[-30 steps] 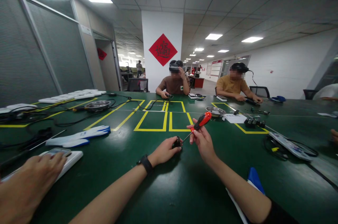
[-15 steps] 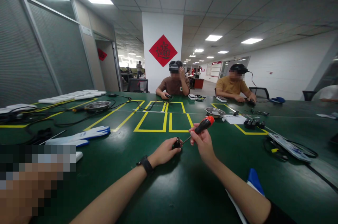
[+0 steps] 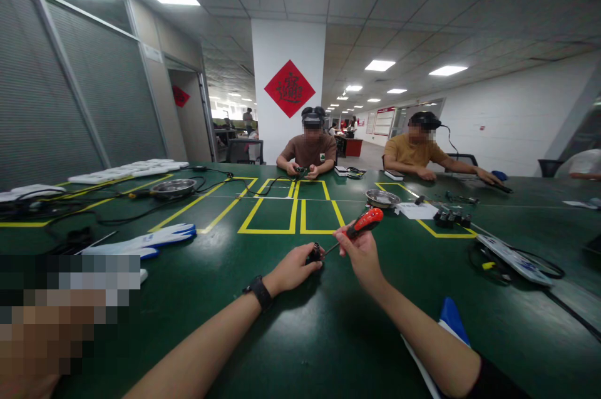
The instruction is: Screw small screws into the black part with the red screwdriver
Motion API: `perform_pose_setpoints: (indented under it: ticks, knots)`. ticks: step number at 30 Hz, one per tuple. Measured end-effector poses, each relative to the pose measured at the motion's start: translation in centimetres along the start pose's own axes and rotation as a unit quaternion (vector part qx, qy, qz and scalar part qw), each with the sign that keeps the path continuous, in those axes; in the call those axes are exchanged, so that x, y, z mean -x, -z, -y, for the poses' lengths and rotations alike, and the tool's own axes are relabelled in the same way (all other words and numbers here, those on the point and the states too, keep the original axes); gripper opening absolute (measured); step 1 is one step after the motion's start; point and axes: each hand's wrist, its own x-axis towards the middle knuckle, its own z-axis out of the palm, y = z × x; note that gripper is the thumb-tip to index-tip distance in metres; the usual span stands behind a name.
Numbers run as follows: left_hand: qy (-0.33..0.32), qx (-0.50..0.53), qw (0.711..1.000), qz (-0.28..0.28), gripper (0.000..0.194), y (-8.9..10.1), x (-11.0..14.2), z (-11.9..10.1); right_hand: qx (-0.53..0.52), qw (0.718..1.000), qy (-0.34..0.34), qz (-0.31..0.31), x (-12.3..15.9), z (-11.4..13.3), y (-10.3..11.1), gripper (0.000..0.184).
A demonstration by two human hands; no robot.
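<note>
My left hand [image 3: 297,269] is closed around a small black part [image 3: 315,253], gripped between thumb and fingers just above the green table [image 3: 263,349]; its exact kind is too small to make out. In my right hand [image 3: 359,252] is a screwdriver [image 3: 366,222] with a red and black handle, tilted so the handle points up and to the right. Its thin shaft runs down to the left, and the tip meets the right side of the black part. Whether it sits in a screw cannot be seen.
White-blue gloves [image 3: 164,237] lie left, another glove [image 3: 453,324] by my right forearm. Metal bowls [image 3: 173,188] [image 3: 382,198], black blocks [image 3: 453,218], a power strip [image 3: 514,261] and cables are around. Two people sit opposite; a blurred-out arm [image 3: 51,336] enters at left.
The screwdriver handle has turned, showing more red; my hands stay in place. The person opposite has lowered a hand from the headset, and the person at right has stretched an arm sideways.
</note>
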Motion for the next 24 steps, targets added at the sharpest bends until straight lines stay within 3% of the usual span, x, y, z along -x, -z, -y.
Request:
perform_pose_setpoints:
  ticks: [6,17,24]
  knots:
    - [-0.002,0.006,1.000,0.004,0.025,0.10,0.07,-0.18,-0.036,0.999,-0.015,0.036,0.31,0.36,-0.02,0.034]
    - [-0.002,-0.008,1.000,0.000,0.024,0.10,0.02,0.08,-0.004,1.000,-0.011,0.013,-0.07,-0.15,0.15,0.024]
    - [-0.004,0.000,1.000,0.002,0.024,0.23,0.12,-0.25,-0.029,0.998,-0.002,0.061,0.27,0.32,0.05,0.028]
